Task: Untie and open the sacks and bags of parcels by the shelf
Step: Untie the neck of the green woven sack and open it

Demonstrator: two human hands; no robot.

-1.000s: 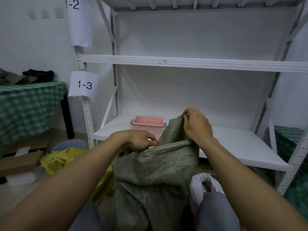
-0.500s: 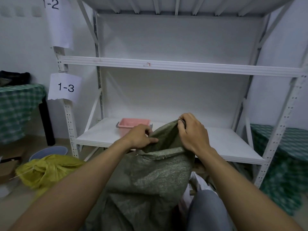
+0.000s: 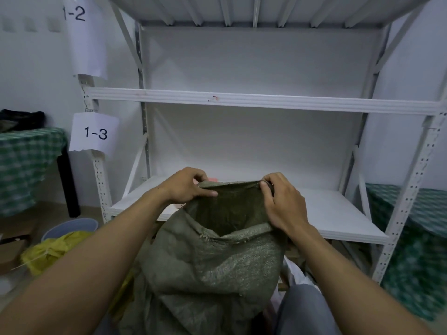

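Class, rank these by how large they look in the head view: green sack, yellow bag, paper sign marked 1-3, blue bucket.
1. The green sack, nearest the camera.
2. The yellow bag and the paper sign: too alike to rank.
3. The blue bucket, partly hidden behind the bag.

left hand (image 3: 185, 187): bare | right hand (image 3: 281, 204): bare | forearms (image 3: 338, 267): bare | trousers (image 3: 304, 313): grey

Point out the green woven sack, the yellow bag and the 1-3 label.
green woven sack (image 3: 208, 269), head view, front wall below the open mouth.
yellow bag (image 3: 60, 245), head view, crumpled middle.
1-3 label (image 3: 95, 132), head view, printed digits.
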